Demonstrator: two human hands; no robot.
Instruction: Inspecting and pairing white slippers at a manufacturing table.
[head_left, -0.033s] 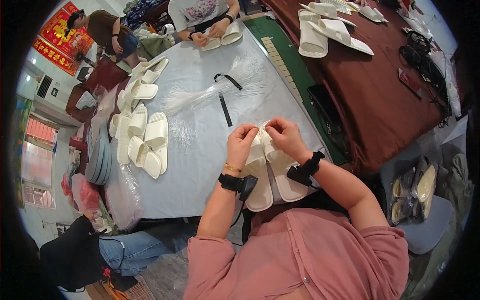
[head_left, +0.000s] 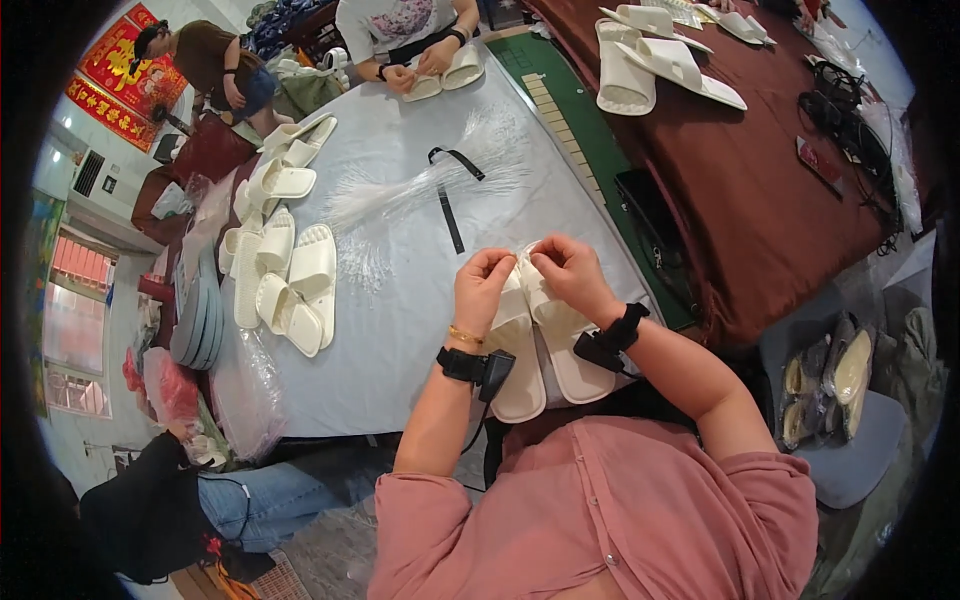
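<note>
Before me on the grey-covered table (head_left: 390, 395) a pair of cream slippers lies side by side, a left slipper (head_left: 518, 375) and a right slipper (head_left: 580, 375), with their far ends close together. Over those far ends my left hand (head_left: 482, 285) is closed in a pinch of thumb and finger. My right hand (head_left: 570, 275) pinches the same way just beside it, the fingertips nearly meeting. What sits between the fingertips is too small to make out. Beyond my hands lies a spread bundle of thin clear plastic strands (head_left: 400, 190), with a black strap (head_left: 451, 220) on it.
Several more cream slippers (head_left: 312, 262) lie at the table's left side. Across the table a person's hands (head_left: 420, 68) handle another pair. A brown-covered table (head_left: 760, 220) at the right bears slippers (head_left: 675, 65) and black cables (head_left: 850, 120). Wrapped slippers (head_left: 825, 385) rest on a chair.
</note>
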